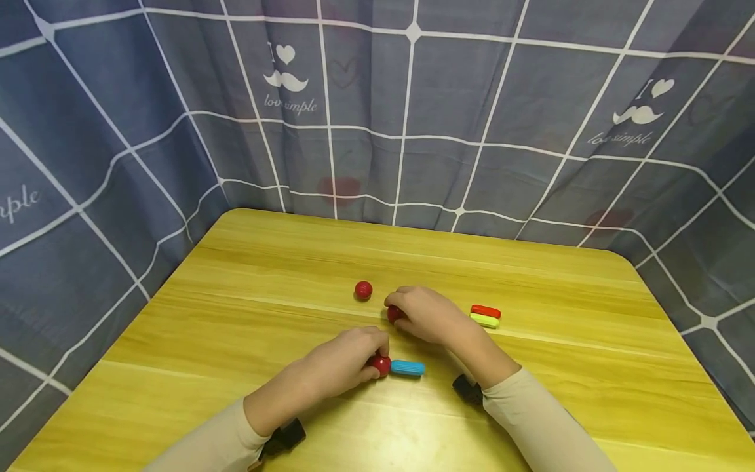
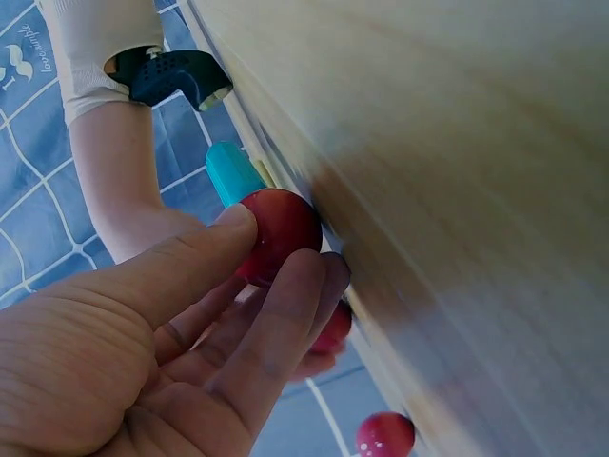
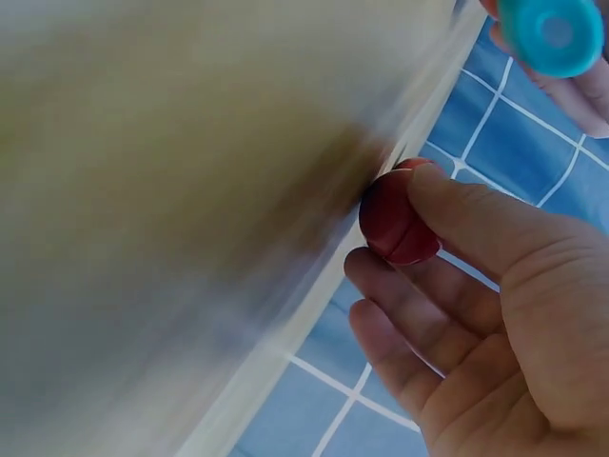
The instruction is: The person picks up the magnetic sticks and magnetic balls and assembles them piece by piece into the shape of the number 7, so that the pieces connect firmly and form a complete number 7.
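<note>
My left hand (image 1: 339, 360) pinches a glossy red ball (image 1: 383, 366) between thumb and fingers, low over the wooden table. A short ribbed blue cylinder (image 1: 407, 368) lies just right of that ball; in the left wrist view the blue cylinder (image 2: 231, 173) shows behind the red ball (image 2: 284, 233). Farther back, my right hand (image 1: 427, 314) grips a second red ball (image 1: 394, 314), largely covered by its fingers in the head view. The right wrist view shows the thumb against this red ball (image 3: 392, 219), which has a seam line. A third red ball (image 1: 363, 290) lies behind the hands.
Right of my right hand, a red stick (image 1: 486, 311) and a yellow-green stick (image 1: 485, 320) lie side by side. The wooden table (image 1: 236, 314) ends at a blue-grey checked curtain (image 1: 366, 164) behind and on both sides.
</note>
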Tool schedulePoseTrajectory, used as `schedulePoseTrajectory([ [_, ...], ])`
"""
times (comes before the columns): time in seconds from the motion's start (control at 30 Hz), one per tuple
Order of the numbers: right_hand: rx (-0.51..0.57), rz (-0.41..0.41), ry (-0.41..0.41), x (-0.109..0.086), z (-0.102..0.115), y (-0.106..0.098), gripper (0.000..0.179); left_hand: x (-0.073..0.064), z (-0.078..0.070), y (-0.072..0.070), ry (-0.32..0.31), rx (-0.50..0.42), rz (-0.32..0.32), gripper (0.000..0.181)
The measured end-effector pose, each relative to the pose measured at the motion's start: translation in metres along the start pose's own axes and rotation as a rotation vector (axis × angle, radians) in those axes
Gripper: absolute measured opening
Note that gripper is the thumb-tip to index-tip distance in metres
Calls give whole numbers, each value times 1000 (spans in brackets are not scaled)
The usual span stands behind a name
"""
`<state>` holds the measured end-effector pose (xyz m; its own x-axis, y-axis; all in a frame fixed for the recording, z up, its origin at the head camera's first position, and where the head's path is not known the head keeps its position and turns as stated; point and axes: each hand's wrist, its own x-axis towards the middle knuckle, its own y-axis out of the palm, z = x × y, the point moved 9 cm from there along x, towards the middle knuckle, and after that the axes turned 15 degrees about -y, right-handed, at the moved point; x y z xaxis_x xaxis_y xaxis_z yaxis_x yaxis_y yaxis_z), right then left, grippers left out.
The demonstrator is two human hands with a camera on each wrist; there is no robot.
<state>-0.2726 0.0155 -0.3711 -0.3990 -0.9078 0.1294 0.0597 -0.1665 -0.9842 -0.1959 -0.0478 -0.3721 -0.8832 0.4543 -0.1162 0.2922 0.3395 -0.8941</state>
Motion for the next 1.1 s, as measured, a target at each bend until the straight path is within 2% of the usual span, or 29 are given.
schedulePoseTrajectory([
  [0.13, -2, 7, 31, -12, 0, -2, 18, 0, 0, -1, -2, 1, -7, 18],
  [0.5, 15, 14, 54, -40, 11, -9, 19, -2, 0, -1, -20, -13, -3, 18],
  [0.7, 14, 10, 62, -58, 22, -14, 18, -2, -2, -1, -5, -16, -11, 18],
  [0.93, 35, 28, 65, -77, 32, -10, 21, -2, -2, -1, -6, -26, -7, 18],
  [1.1, 33, 16, 49, -88, 38, -8, 17, -2, -3, -1, -9, -41, -9, 18],
])
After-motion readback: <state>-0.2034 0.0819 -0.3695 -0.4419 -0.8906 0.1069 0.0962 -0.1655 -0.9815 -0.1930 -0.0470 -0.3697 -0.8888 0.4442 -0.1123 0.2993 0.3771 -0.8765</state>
